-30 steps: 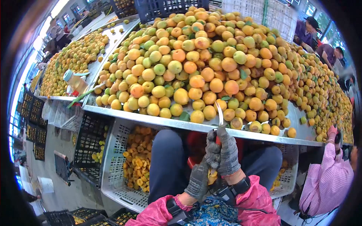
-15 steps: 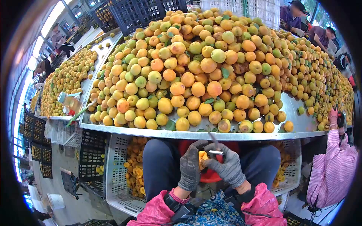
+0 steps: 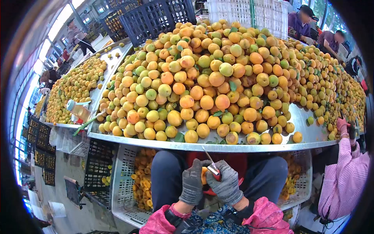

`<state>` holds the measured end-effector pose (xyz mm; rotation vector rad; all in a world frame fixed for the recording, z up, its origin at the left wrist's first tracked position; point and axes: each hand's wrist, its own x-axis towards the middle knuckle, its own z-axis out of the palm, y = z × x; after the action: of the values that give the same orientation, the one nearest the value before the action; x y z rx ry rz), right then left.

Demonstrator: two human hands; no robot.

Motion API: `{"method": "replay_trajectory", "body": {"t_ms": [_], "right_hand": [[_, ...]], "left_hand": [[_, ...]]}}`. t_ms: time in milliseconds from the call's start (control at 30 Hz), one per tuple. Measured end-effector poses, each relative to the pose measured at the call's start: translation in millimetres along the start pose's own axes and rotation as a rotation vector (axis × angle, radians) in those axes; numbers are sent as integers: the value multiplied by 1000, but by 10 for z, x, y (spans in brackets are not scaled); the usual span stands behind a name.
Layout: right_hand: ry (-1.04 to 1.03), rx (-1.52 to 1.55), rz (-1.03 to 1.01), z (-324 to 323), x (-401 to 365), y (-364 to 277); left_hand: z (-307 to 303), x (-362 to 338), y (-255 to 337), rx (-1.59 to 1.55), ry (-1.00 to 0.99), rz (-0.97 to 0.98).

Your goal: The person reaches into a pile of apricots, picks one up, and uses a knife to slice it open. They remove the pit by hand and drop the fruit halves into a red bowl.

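My left hand (image 3: 192,183), in a grey knit glove, is closed around an orange apricot (image 3: 203,176), most of it hidden by the fingers. Gloved the same way, my right hand (image 3: 225,184) grips a small knife (image 3: 213,169) with a red handle. Its thin blade points up and to the left, beside the fruit. Both hands are close together above my lap, just short of the metal table (image 3: 187,145). On that table rises a large heap of whole apricots (image 3: 216,78), orange to green, with a few leaves among them.
White crates of opened apricots stand beside my legs, left (image 3: 119,183) and right (image 3: 307,179). A plastic bottle (image 3: 80,111) lies at the table's left. A co-worker in a pink checked sleeve (image 3: 339,175) reaches in at right. Dark crates (image 3: 156,19) stand behind the heap.
The knife has turned from lying across my right hand to pointing up and left. Both hands sit slightly lower in view, and the whole scene has shifted a little downward.
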<state>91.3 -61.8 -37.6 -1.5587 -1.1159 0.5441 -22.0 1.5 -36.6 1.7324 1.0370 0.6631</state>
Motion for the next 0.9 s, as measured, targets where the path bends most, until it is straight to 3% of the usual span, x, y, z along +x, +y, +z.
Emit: {"method": "replay_trajectory", "body": {"t_ms": [100, 133, 200, 233, 267, 333, 367, 400, 433, 500, 533, 600, 667, 733, 767, 800, 867, 900], "right_hand": [[-143, 45, -67, 7, 16, -43], [-142, 47, -71, 8, 8, -60], [-256, 130, -174, 31, 11, -112], [-282, 177, -182, 62, -2, -130], [-280, 179, -188, 55, -8, -152], [-321, 280, -2, -2, -31, -192], [-313, 287, 52, -48, -53, -163], [-307, 290, 49, -99, -53, -113], [-349, 190, 21, -149, -36, -48], [-342, -112, -1, -246, -14, 18], [-328, -109, -1, -296, -19, 63], [-281, -122, -1, -371, -9, 114], [-241, -60, -4, -447, 22, 48], [-153, 185, 195, -504, 85, -5], [-107, 295, 313, -504, 85, 43], [-102, 300, 309, -539, 108, 48], [-31, 426, 622, -646, 153, 42], [-11, 424, 615, -665, 154, 103]], "left_hand": [[-84, -52, -253, -503, -14, -233], [-129, -132, -295, -502, -13, -230], [-329, -214, 201, -844, -2, -498], [-338, -200, 25, -1025, 52, -692], [-464, -207, 4, -1022, 53, -685], [-791, -210, -47, -1359, -326, -572], [-871, -268, -74, -1053, -6, -538], [-1034, -293, -50, -479, 86, -308], [-1203, -307, -16, -173, 178, -206], [-1514, -197, -84, 242, 278, 26], [-1573, -149, -58, 247, 269, 37], [-1617, -13, 121, 765, 368, 154], [-1424, 322, 276, 664, 337, 271], [-1075, 754, 416, 500, 251, 319], [-894, 1040, 437, 578, 204, 522], [-642, 1293, 493, 553, 165, 547], [-173, 1699, 564, 650, 163, 697], [48, 1883, 527, 683, 169, 756]]}}
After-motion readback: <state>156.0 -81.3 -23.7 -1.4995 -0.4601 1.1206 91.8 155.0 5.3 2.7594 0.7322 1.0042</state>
